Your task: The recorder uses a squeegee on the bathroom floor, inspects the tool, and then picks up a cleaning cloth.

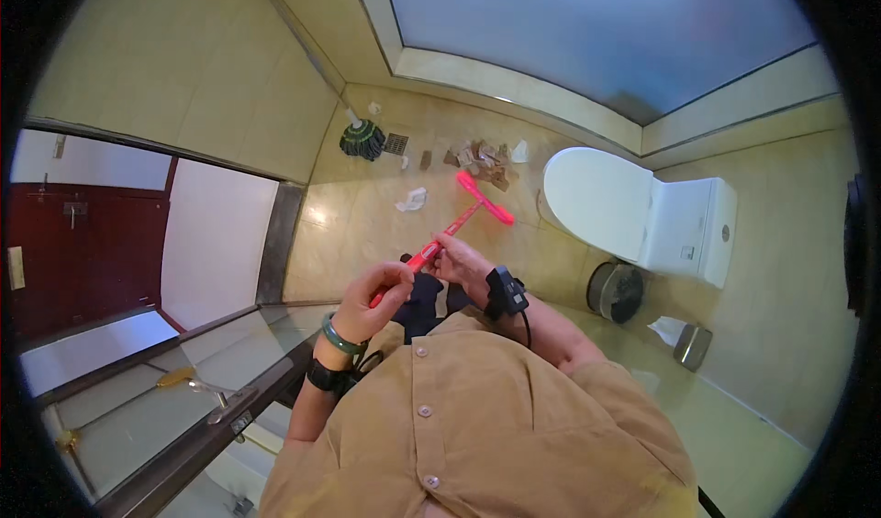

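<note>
My left hand (375, 298) is closed around the upper end of the handle of a pink-red broom (486, 199). Farther down, my right hand (458, 263) grips the same handle. The broom's bright pink head lies at the near edge of a heap of brown and clear litter (482, 160), on the beige tiled floor. A crumpled white tissue (412, 200) lies left of the broom head, and another white scrap (520, 151) is at the right of the heap. The bristles are not clearly seen.
A closed white toilet (599, 191) stands at the right, with a dark round waste bin (614, 291) below it. A mop (362, 139) leans in the far left corner beside a floor drain (396, 144). A glass door (227, 353) with a metal handle stands at the lower left.
</note>
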`<action>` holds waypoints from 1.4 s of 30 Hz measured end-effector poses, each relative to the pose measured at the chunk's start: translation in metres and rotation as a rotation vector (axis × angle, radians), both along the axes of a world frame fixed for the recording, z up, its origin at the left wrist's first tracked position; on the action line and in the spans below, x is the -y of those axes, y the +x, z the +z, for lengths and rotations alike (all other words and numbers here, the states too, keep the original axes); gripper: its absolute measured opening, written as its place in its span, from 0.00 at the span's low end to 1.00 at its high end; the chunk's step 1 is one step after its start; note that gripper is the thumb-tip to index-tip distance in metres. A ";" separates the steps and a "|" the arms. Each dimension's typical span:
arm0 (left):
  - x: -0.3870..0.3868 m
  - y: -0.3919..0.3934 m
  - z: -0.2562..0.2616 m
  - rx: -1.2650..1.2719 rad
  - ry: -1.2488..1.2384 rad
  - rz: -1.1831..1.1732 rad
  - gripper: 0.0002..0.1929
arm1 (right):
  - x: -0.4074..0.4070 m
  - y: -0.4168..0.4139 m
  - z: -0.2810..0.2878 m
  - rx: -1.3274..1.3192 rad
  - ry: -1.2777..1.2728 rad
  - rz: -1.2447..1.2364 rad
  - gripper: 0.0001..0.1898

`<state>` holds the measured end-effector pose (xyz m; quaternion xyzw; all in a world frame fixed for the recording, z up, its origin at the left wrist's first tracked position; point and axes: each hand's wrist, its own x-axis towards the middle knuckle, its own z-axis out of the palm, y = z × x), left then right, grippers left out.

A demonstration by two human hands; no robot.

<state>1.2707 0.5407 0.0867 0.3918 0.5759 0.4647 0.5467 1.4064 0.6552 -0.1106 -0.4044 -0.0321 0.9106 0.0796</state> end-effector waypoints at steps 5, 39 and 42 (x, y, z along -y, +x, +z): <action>0.005 -0.002 0.002 -0.019 0.017 0.017 0.06 | -0.004 0.000 -0.005 0.049 -0.013 -0.025 0.12; 0.046 -0.056 0.022 0.111 0.142 0.299 0.07 | 0.025 -0.076 0.010 0.079 -0.221 0.082 0.14; 0.050 -0.069 0.027 0.161 0.189 0.313 0.07 | 0.027 -0.090 0.023 0.053 -0.214 0.091 0.14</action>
